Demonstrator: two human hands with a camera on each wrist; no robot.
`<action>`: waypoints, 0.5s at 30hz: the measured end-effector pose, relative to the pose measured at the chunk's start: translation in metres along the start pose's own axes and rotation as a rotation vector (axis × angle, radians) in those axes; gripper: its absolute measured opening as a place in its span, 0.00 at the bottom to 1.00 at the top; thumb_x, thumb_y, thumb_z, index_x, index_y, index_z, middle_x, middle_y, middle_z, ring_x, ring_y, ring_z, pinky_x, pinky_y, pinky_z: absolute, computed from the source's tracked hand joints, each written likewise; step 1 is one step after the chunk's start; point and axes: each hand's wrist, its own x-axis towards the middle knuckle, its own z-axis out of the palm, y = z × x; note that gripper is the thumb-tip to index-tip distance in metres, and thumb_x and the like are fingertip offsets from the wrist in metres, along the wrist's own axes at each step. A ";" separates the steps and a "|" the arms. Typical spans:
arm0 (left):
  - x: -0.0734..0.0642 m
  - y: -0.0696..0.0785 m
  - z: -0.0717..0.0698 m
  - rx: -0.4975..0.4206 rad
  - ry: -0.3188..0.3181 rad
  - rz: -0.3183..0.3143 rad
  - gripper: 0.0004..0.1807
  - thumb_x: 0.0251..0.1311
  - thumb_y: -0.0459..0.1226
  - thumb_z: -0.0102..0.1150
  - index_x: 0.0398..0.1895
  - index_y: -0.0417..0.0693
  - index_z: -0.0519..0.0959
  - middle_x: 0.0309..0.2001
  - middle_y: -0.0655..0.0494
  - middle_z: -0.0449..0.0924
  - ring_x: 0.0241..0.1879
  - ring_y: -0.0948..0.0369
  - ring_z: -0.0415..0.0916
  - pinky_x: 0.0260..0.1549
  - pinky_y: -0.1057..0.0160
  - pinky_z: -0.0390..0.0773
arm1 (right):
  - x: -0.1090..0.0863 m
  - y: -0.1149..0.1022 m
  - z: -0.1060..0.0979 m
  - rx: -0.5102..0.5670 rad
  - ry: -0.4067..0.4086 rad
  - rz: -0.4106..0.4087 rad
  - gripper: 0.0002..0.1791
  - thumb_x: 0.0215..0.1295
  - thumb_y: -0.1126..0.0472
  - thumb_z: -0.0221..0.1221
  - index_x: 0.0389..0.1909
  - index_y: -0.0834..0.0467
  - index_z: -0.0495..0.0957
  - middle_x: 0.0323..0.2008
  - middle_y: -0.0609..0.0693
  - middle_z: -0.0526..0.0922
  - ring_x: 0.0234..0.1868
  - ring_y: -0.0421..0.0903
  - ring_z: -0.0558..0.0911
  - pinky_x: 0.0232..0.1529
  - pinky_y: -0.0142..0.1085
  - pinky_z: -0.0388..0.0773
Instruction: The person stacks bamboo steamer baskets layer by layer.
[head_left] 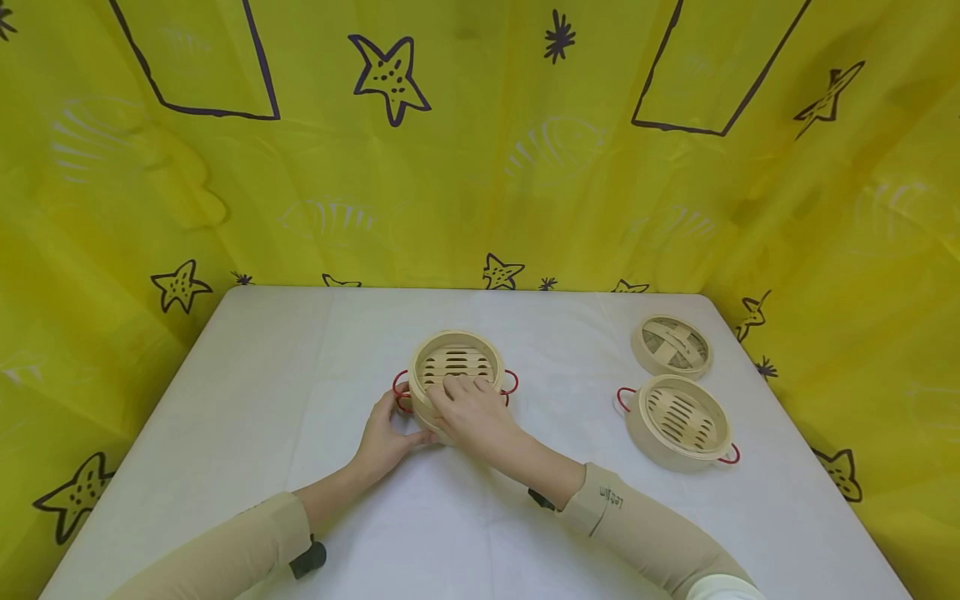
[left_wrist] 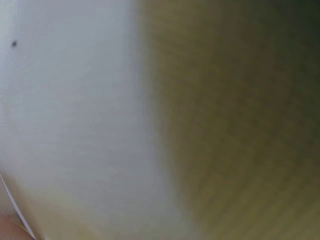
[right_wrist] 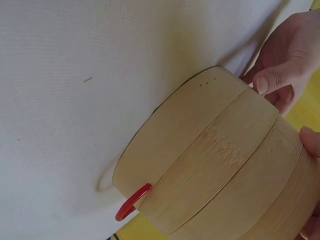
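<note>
Two bamboo steamer baskets stand stacked at the middle of the table, the upper basket [head_left: 456, 335] showing its slatted floor. In the right wrist view the lower basket [right_wrist: 185, 120] sits on the white cloth, with a red handle [right_wrist: 132, 202] on its side. My left hand [head_left: 382, 443] holds the stack low on its left, thumb in front and fingers behind the wall. My right hand [head_left: 478, 417] grips the near rim of the upper basket, fingers over the edge inside and thumb outside. The left wrist view is blurred, mostly white cloth and a dark tan area.
On the right of the table stands another bamboo steamer basket [head_left: 678, 421] with red handles. Behind it, touching or very near, lies a woven bamboo lid [head_left: 671, 343]. A yellow patterned curtain [head_left: 465, 183] hangs beyond the table [head_left: 247, 400].
</note>
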 end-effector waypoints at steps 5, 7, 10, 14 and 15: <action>0.000 0.000 0.000 0.000 0.002 -0.001 0.46 0.33 0.35 0.76 0.60 0.40 0.64 0.58 0.45 0.67 0.60 0.51 0.60 0.61 0.50 0.55 | 0.000 0.000 0.000 -0.009 0.016 -0.001 0.18 0.49 0.47 0.64 0.34 0.51 0.69 0.28 0.45 0.69 0.34 0.44 0.74 0.33 0.34 0.65; 0.000 0.000 0.000 -0.002 0.004 -0.001 0.46 0.33 0.34 0.76 0.60 0.40 0.64 0.58 0.45 0.67 0.60 0.51 0.60 0.61 0.50 0.54 | 0.000 0.000 0.000 -0.010 0.018 -0.001 0.18 0.50 0.47 0.64 0.33 0.51 0.69 0.28 0.45 0.69 0.33 0.44 0.74 0.32 0.34 0.65; 0.000 -0.001 0.001 0.001 0.006 0.003 0.46 0.32 0.34 0.76 0.60 0.40 0.64 0.58 0.44 0.67 0.60 0.50 0.60 0.61 0.49 0.55 | 0.000 0.001 0.000 -0.008 0.017 0.001 0.18 0.51 0.46 0.63 0.34 0.51 0.69 0.28 0.45 0.69 0.33 0.44 0.73 0.31 0.34 0.65; 0.000 0.000 0.001 0.010 0.006 0.003 0.45 0.33 0.34 0.76 0.60 0.40 0.64 0.58 0.44 0.67 0.60 0.49 0.59 0.61 0.48 0.55 | 0.000 0.002 -0.002 0.009 0.005 0.003 0.18 0.51 0.46 0.63 0.35 0.51 0.69 0.29 0.45 0.70 0.33 0.44 0.73 0.32 0.35 0.66; 0.000 0.000 0.001 0.010 0.009 0.006 0.45 0.33 0.34 0.76 0.60 0.39 0.64 0.58 0.44 0.67 0.60 0.49 0.59 0.60 0.47 0.55 | 0.000 0.002 -0.003 0.011 0.000 0.002 0.18 0.51 0.46 0.63 0.35 0.51 0.69 0.29 0.45 0.70 0.33 0.44 0.73 0.33 0.35 0.66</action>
